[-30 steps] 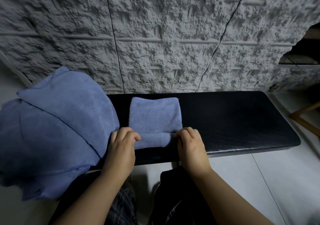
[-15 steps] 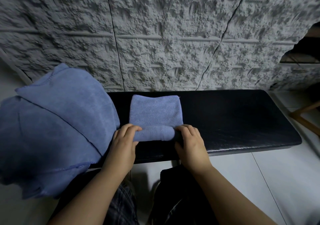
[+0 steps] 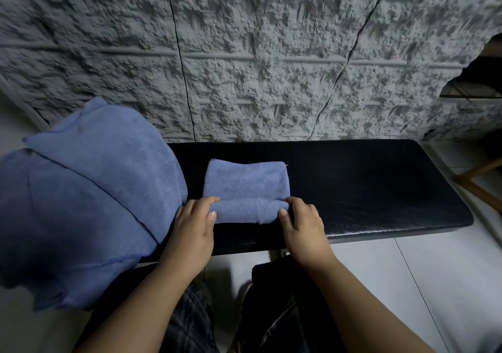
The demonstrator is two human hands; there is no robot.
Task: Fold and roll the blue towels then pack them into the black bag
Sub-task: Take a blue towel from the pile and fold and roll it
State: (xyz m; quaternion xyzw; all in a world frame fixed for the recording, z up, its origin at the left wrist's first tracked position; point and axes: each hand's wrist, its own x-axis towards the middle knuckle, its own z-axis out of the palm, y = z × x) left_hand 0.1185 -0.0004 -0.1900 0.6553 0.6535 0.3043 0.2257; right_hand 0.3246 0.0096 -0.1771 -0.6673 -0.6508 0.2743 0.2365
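A folded blue towel lies on the black bench, its near end rolled into a thick tube. My left hand grips the left end of the roll, thumb in front and fingers over the top. My right hand grips the right end the same way. A heap of loose blue towels covers the bench's left end. A black bag sits on the floor below my right forearm, its opening not visible.
A rough grey stone-pattern wall rises right behind the bench. A wooden frame stands on the white tiled floor at the far right. The bench's right half is bare black padding.
Both hands have rolled the towel's near end away from me; the roll is thicker and the flat part shorter than a second ago.
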